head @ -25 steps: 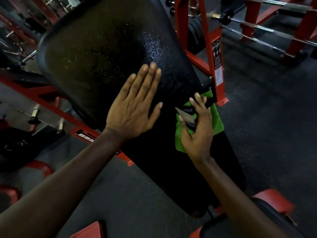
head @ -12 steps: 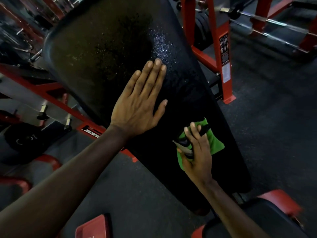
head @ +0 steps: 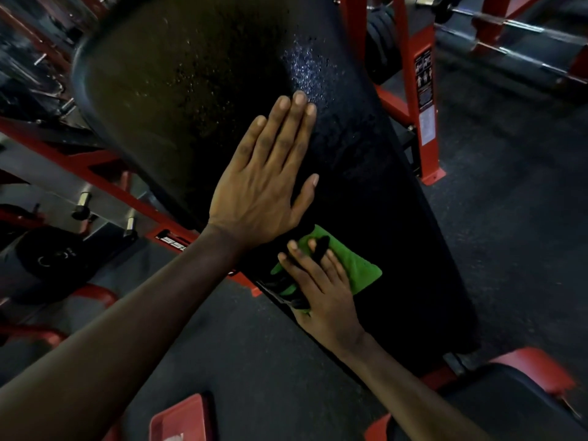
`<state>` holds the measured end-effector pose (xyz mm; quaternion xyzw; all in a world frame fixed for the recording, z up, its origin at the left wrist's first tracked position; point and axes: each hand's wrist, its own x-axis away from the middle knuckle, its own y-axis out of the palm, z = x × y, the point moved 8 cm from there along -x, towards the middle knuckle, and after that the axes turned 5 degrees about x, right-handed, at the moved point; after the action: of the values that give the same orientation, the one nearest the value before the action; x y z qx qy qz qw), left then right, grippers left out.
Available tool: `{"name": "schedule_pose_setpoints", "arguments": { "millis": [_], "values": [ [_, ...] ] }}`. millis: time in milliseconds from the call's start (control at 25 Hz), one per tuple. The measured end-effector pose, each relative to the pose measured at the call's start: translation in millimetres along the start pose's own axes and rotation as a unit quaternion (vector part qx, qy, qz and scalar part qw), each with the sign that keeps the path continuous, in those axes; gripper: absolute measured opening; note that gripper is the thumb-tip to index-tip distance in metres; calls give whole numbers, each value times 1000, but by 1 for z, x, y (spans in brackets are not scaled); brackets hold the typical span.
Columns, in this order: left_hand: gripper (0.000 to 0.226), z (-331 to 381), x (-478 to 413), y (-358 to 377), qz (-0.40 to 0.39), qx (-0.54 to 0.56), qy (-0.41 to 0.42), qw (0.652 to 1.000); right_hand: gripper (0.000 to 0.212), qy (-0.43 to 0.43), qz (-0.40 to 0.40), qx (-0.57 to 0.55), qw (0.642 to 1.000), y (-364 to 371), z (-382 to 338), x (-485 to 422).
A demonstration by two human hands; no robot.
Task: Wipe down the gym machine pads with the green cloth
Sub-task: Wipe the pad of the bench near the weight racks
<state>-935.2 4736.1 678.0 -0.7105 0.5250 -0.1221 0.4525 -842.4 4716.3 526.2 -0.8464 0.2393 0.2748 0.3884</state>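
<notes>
A long black pad (head: 366, 173) slopes from the upper left down to the lower right, with wet droplets shining near its top. My left hand (head: 264, 186) lies flat on it, fingers straight and together. Just below, my right hand (head: 318, 281) presses the green cloth (head: 356, 268) against the pad's lower left part. Its fingers are nearly straight on the cloth. A dark object (head: 283, 288) is pinched between its fingers and thumb; what it is I cannot tell.
The red machine frame (head: 420, 90) stands behind the pad on the right, with barbells (head: 509, 27) beyond it. A weight plate (head: 54, 259) and red bars lie to the left. A second red-edged pad (head: 509, 402) is at the lower right. The floor is dark rubber.
My right hand has slid the green cloth down the pad and leftward, from the right edge to just below my left wrist. My left hand has stayed flat on the pad.
</notes>
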Motion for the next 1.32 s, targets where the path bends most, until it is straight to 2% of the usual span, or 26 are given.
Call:
{"name": "schedule_pose_setpoints", "arguments": {
  "millis": [200,400,520,640,800,880,1000,1040,1160,1320],
  "values": [
    [70,0,0,0,-7,0,-8,1000,60,-24,-5,-1,1000,-9,7,4],
    [68,2,4,-2,11,14,-14,1000,75,-32,-48,18,998,6,23,39],
    [63,7,22,3,8,21,19,1000,79,-34,-78,38,996,13,32,66],
    [62,10,43,9,-5,13,42,999,71,-23,-45,40,998,14,21,58],
    [62,14,46,17,1,-11,31,999,68,-36,-30,37,998,16,2,37],
    [62,14,48,19,1,-15,35,999,77,-57,-50,48,996,20,7,51],
    [59,17,51,19,8,-18,68,997,111,-75,-111,80,988,32,32,97],
    [59,20,51,20,15,-21,82,996,116,-77,-124,85,986,35,37,108],
    [57,25,52,20,30,-14,95,995,94,-61,-101,74,990,36,29,104],
    [56,24,53,18,37,-1,86,996,67,-54,-25,25,998,30,-12,55]
  ]
}}
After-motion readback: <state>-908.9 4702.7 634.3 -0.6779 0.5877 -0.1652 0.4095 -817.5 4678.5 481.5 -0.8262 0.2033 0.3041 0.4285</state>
